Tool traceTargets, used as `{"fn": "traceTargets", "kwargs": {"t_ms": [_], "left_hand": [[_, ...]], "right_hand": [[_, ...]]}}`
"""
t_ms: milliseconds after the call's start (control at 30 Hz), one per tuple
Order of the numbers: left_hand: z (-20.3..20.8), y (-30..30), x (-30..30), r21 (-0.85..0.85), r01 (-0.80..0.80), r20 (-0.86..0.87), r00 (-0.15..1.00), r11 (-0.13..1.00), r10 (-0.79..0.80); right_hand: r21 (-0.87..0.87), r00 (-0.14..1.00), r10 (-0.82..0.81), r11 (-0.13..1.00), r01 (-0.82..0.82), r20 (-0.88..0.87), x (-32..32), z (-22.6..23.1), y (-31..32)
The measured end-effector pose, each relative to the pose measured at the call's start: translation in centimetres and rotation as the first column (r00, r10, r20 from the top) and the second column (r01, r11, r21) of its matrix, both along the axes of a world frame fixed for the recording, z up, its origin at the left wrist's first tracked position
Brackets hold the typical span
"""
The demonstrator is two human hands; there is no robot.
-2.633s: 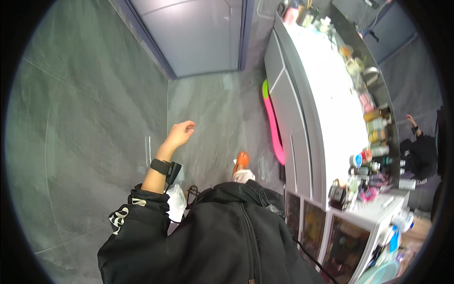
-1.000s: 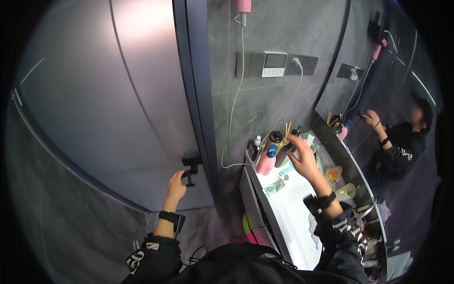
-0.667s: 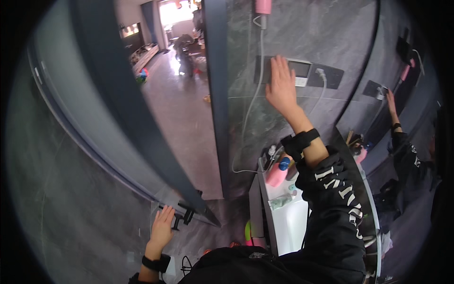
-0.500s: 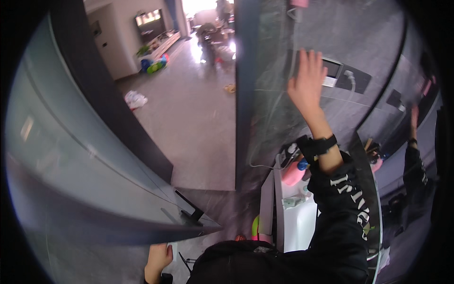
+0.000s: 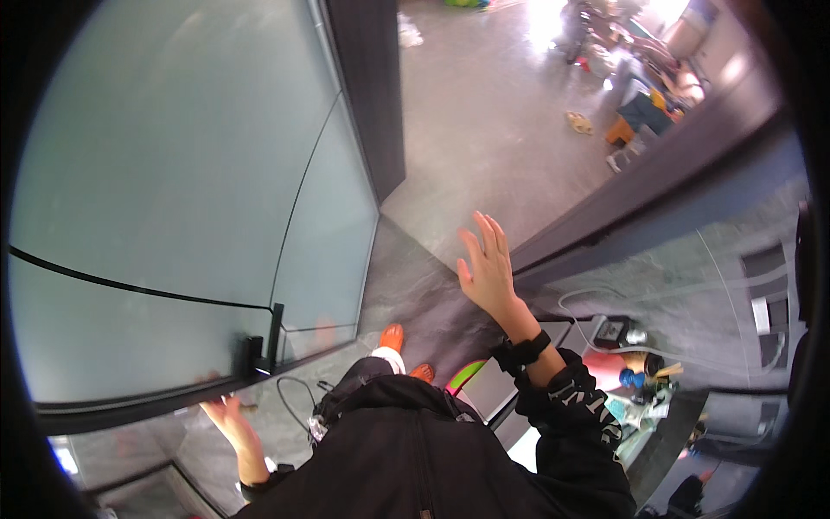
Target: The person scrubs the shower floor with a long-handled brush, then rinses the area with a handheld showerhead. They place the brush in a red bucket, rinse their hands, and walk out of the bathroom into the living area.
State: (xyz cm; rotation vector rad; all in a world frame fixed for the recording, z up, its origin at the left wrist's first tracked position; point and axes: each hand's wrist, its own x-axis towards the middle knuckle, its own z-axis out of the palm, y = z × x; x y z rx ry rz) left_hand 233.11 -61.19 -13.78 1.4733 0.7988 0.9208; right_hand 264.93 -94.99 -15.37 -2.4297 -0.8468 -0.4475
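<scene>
My right hand (image 5: 489, 270) is open in mid-air by the doorway, its fingers stretched apart and holding nothing. It has a black band on the wrist. At the lower left, my left hand (image 5: 233, 426) is at the dark-framed edge of a frosted glass door (image 5: 173, 173). Its fingers bend around that edge, and their tips are partly hidden by the frame. A black door handle (image 5: 276, 337) sticks out from the glass, to the right of my left hand.
At right stands a washbasin counter (image 5: 680, 430) with a pink bottle (image 5: 603, 370), cups and cables. A black-framed wall socket panel (image 5: 768, 298) is further right. Beyond the doorway, the grey floor (image 5: 475, 121) holds a yellow slipper (image 5: 579, 123) and assorted clutter. My orange slippers (image 5: 392, 336) are below.
My right hand has left the wall panel and come down in front of the doorway. The view has turned, and the glass door now fills more of the left side.
</scene>
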Motion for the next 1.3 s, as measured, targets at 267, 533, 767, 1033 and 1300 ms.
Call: {"fn": "traceTargets", "kwargs": {"t_ms": [267,533,767,1033,1300], "left_hand": [[-2.7,12.9,4.2,-0.135,-0.546,-0.003,0.835,0.827,0.550],[-4.2,18.7,0.0,-0.101,-0.627,-0.147,0.777,0.772,0.612],[-8.0,16.6,3.3,0.174,-0.750,-0.452,0.515,0.638,0.729],[-16.2,1.4,31.8,-0.073,-0.305,-0.815,0.567,0.950,0.119],[-21.8,-7.4,56.2,-0.628,0.252,-0.656,0.337,0.736,-0.675]], "right_hand": [[-0.196,0.953,-0.121,0.978,0.067,-0.277,11.1,-9.5,-0.4],[-0.218,0.734,-0.458,0.888,0.405,-0.501,14.2,-18.4,-9.9],[-0.200,0.459,-0.501,0.805,0.559,-0.734,16.4,-23.3,-15.6],[-0.220,0.086,-0.386,0.679,0.700,-0.918,35.0,-25.9,-20.8],[0.032,0.508,-0.300,0.838,0.545,-0.807,63.8,-18.2,-21.5]]}}
